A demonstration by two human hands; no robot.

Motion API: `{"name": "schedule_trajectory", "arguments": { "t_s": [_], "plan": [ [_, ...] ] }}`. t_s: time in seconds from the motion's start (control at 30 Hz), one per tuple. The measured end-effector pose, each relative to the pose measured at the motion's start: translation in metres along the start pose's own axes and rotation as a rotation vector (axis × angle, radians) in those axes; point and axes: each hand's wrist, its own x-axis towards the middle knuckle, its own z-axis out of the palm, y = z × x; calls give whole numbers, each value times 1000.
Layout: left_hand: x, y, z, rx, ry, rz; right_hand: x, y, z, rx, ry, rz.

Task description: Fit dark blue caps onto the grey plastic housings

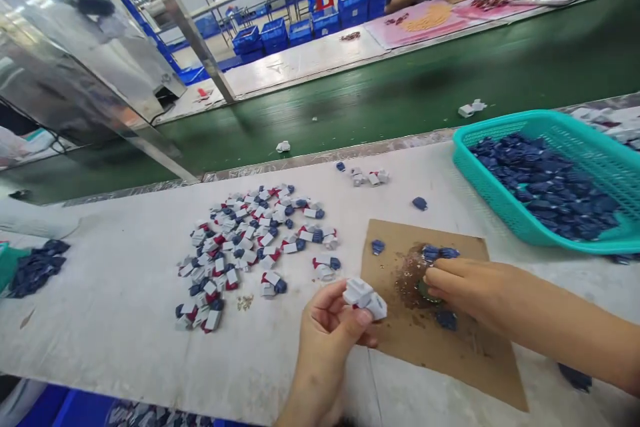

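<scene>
The white piece [366, 297], blocky and stepped with a little red beneath, was pinched between thumb and fingers of the left grip [340, 327], tilted down toward the right grip [457, 283]. A round, dark green object [425, 292] lay at the right grip's fingertips, mostly hidden. Ribbed, dark blue pieces [447, 320] lay just beyond and just below that grip.

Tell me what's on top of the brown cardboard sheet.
On the cardboard sheet lie several dark-blue pieces and a dark, speckled stain. The right hand is over it, partly covering a small round thing; whatever lies beneath the palm is hidden.
</scene>
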Motion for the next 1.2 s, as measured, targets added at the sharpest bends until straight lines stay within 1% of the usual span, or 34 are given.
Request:
{"name": "schedule_trajectory", "arguments": {
  "t_s": [0.13, 0.2, 0.27, 0.37, 0.43, 0.5, 0.57, 0.63, 0.8, 0.9, 1.0, 1.1, 1.13, 1.2],
  "plan": [
    [-4, -2, 3, -71, -24, -47, -3, 7, 13, -44, 9, -46],
    [-4, -1, 2, -85, -44, -55, -3, 6, 12, 1, 0, -50],
    [-2, -1, 0, -87, -84, -61, 2, 2, 3, 81, 1, -19],
    [0, -2, -4, -71, -168, -56, 15, -14, -21, 281, -15, 128],
    [0, -3, -4, -66, -197, -38, 23, -30, -37, 453, 17, 240],
    [-4, -3, -1, -80, -189, -10, 28, -46, -46, 593, 75, 301],
    [-9, -2, 4, -94, -170, 5, 30, -60, -49, 663, 90, 306],
    [-13, 0, 7, -91, -162, 2, 32, -69, -49, 675, 55, 281],
    [-14, 4, 6, -46, -186, 7, 42, -74, -54, 637, 28, 182],
    [-10, 0, 1, -53, -240, 25, 47, -76, -52, 703, -61, 209],
    [-4, -9, -6, -97, -271, 29, 48, -78, -40, 854, -98, 281],
    [0, -16, -15, -80, -236, 54, 51, -78, -26, 1014, -86, 341],
    [1, -17, -18, -52, -238, 58, 54, -79, -23, 1037, -72, 362],
    [3, -16, -23, 17, -267, 52, 63, -84, -20, 1035, 0, 415]
  ]
}}
